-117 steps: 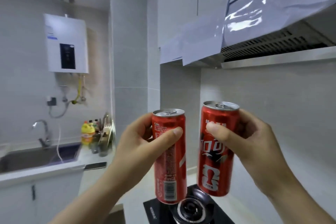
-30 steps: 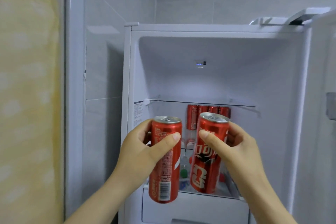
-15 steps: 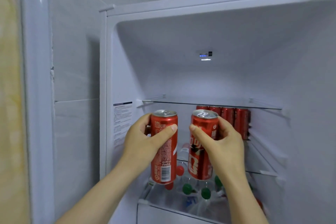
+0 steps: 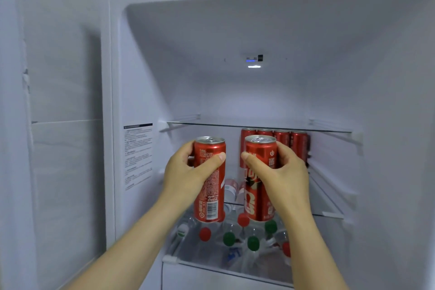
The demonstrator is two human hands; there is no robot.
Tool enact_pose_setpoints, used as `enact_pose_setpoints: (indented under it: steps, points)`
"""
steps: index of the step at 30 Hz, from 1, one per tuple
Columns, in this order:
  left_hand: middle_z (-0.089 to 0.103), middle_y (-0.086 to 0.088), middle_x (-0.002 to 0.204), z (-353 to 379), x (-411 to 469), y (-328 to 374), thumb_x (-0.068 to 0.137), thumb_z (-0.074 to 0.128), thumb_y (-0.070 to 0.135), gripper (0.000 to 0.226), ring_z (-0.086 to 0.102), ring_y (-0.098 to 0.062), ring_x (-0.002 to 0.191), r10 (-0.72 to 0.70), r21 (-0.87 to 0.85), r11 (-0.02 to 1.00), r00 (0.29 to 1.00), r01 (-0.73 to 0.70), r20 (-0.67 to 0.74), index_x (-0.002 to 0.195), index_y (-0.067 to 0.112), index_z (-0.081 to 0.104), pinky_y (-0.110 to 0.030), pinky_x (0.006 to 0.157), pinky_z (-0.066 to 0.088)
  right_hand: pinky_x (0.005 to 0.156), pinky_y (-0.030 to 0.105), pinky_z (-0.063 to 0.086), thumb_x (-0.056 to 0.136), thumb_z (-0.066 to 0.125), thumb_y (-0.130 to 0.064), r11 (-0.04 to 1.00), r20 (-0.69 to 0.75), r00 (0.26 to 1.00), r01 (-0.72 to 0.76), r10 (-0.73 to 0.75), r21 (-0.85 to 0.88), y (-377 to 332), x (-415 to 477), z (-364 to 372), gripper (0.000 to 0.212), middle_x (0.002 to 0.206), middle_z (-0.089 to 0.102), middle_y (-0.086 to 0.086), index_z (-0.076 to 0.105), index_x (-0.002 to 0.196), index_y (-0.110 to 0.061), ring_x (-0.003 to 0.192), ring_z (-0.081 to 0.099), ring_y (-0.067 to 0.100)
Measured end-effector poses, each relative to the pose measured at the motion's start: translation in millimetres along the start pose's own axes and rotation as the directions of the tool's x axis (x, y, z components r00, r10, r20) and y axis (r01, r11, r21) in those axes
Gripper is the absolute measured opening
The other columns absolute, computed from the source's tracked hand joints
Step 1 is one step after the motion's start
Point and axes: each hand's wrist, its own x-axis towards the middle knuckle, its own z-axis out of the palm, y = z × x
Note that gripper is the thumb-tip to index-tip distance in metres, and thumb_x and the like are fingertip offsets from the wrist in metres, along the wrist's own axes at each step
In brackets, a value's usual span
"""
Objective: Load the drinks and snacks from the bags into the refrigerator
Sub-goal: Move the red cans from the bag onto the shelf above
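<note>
Left hand (image 4: 186, 172) grips left can (image 4: 209, 186), right hand (image 4: 284, 176) right can (image 4: 259, 181); both upright, tops up.

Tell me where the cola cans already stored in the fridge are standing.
In the head view, the stored cola cans stand in a row at the back right, under the glass shelf, behind the can in the right hand.
</note>
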Motion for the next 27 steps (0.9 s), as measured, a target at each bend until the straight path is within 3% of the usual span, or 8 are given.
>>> enact_pose_setpoints:
  steps: [5, 10, 22, 27]
  points:
    - [0.069, 0.011, 0.102, -1, 10, -7, 0.075, 0.075, 0.038, 0.038, 0.064, -0.011, 0.097, -0.003, 0.001, 1.000, 1.000, 0.003, 0.012, 0.110, 0.031, 0.063, -0.041, 0.087, 0.055, 0.068, 0.014, 0.041, 0.072, 0.079, -0.043, 0.999, 0.002, 1.000, -0.024, 0.024, -0.024, 8, 6, 0, 0.042, 0.097, 0.066, -0.020, 0.061, 0.110, -0.037, 0.088, 0.061, -0.005]
    - [0.069, 0.011, 0.102, 3, 25, -17, 0.074, 0.076, 0.037, 0.041, 0.065, -0.011, 0.095, 0.002, -0.005, 1.000, 1.000, -0.001, 0.007, 0.113, 0.029, 0.063, -0.037, 0.085, 0.055, 0.081, 0.027, 0.049, 0.072, 0.078, -0.044, 0.996, -0.037, 0.997, -0.066, 0.064, -0.065, 25, 11, -1, 0.052, 0.105, 0.066, -0.017, 0.060, 0.120, -0.033, 0.094, 0.061, 0.000]
    - [0.070, 0.011, 0.099, 18, 65, -55, 0.076, 0.076, 0.032, 0.035, 0.067, -0.007, 0.091, -0.008, -0.071, 0.997, 0.998, 0.013, 0.061, 0.108, 0.032, 0.062, -0.037, 0.084, 0.056, 0.084, 0.027, 0.052, 0.072, 0.078, -0.046, 0.987, -0.069, 0.996, -0.063, 0.053, -0.150, 49, 39, 20, 0.057, 0.108, 0.066, -0.015, 0.058, 0.123, -0.031, 0.096, 0.062, 0.002]
    - [0.071, 0.011, 0.097, 24, 75, -68, 0.077, 0.075, 0.034, 0.031, 0.067, -0.003, 0.086, 0.016, -0.092, 0.996, 0.997, -0.009, 0.077, 0.106, 0.033, 0.063, -0.029, 0.078, 0.056, 0.072, 0.015, 0.046, 0.074, 0.076, -0.046, 0.986, -0.060, 0.997, -0.052, 0.043, -0.159, 60, 51, 35, 0.046, 0.099, 0.069, -0.014, 0.062, 0.115, -0.031, 0.089, 0.063, -0.003]
